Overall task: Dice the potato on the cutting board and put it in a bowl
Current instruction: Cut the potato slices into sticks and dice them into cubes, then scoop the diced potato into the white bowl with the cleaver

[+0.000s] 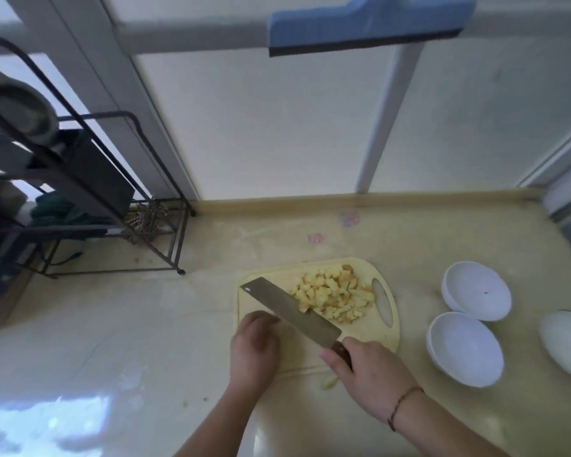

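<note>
While the counter [119, 324] carries everything here, its biggest load is the black wire rack [89, 199] off at nine o'clock from the cutting board [370, 331], which lies near the middle with its handle slot toward three o'clock. Two white bowls [465, 347] and what looks like a third white dish [567, 344] wait well apart from the board at three o'clock, all of them holding nothing that I can see. A cleaver [287, 308] lies slanted across the board, its blade running from ten o'clock down to four o'clock; the right hand [370, 374] has its grip wrapped round the dark handle. The left hand [254, 347] rests on the board at seven o'clock with fingers curled against the blade's near side; whether it grasps a last uncut piece underneath I cannot tell. Diced potato [333, 295] is heaped on the far side of the blade, at one o'clock on the board, and a stray piece [330, 382] sits on the counter just off the near edge. Dicing looks close to done. Next, I judge, comes gathering the cubes onto the blade and carrying them level to the nearest bowl without spilling.
</note>
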The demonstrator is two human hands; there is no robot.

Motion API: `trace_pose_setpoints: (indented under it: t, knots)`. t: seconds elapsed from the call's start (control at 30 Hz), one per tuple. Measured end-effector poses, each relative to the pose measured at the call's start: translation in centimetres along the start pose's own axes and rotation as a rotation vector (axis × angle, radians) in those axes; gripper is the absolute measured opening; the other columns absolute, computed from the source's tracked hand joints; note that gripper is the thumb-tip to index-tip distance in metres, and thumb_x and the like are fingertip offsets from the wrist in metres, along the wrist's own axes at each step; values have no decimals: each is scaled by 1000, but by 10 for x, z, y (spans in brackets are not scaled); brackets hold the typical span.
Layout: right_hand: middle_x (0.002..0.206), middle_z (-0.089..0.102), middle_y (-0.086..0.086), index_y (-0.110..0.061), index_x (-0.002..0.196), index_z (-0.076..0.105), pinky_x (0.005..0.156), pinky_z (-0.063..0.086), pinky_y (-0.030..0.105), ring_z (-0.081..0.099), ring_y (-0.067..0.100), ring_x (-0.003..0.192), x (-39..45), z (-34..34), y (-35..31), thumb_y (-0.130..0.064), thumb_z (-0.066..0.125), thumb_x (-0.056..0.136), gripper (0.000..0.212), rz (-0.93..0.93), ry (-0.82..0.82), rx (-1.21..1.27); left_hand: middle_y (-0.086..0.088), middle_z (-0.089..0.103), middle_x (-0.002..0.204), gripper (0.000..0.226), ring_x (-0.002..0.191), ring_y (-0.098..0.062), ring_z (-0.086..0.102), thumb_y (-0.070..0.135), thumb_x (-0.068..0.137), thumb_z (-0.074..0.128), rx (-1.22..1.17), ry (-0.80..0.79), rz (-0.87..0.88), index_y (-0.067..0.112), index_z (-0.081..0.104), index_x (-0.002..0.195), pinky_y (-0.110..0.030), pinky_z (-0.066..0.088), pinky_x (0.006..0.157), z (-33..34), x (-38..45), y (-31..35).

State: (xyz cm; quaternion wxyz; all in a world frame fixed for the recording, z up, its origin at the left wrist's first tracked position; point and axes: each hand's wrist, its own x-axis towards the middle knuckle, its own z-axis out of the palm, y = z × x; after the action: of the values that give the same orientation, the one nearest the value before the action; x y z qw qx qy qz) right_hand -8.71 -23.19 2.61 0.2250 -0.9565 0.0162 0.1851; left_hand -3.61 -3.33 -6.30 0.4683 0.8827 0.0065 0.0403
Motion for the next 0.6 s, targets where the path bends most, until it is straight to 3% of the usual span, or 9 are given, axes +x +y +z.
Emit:
trace_pose_setpoints:
  t: [0.07,0.13,0.2,0.27,0.37,0.53,0.6]
  knots:
    - [84,63,-1,-26,86,45,61,42,33,62,20,79,-5,-7,6,-78,12,83,61,-35,3,-129,7,54,101,29,95,-27,58,7,73,49,-99,245,-81,22,60,96,-15,43,78,-18,-10,6]
    - [95,67,1,-24,99,50,63,42,34,66,22,87,-9,-13,8,-73,17,89,60,-74,-12,-262,3,51,99,19,94,-23,52,12,78,54,-30,314,62,20,54,96,-25,41,82,-28,-14,16]
    - [102,68,2,-23,109,53,64,39,34,66,23,93,-11,-14,6,-69,23,92,58,-108,-41,-358,7,57,90,10,89,-16,51,29,83,59,203,115,333,20,59,89,-29,39,79,-30,-11,23]
    - [108,68,5,-20,115,53,66,37,34,66,26,97,-12,-14,3,-67,26,94,58,-136,-71,-421,15,59,79,16,83,-12,53,45,82,60,447,-118,444,29,62,79,-30,40,74,-23,-2,28]
    - [113,67,9,-17,120,52,68,35,36,65,30,101,-13,-12,2,-66,29,94,60,-137,-103,-461,13,60,73,27,77,-16,58,53,80,51,580,-282,371,29,59,73,-33,43,71,-8,7,34]
    - [117,66,14,-12,123,51,70,34,36,65,32,105,-14,-13,-2,-63,31,96,61,-112,-127,-465,9,64,80,40,82,-21,60,55,81,33,577,-325,245,26,61,79,-35,39,75,8,17,40]
    - [120,65,16,-10,125,50,72,34,35,63,32,109,-15,-15,-2,-62,33,95,62,-96,-166,-425,7,65,84,40,87,-22,60,53,83,36,578,-327,205,24,63,82,-35,39,78,12,21,42]
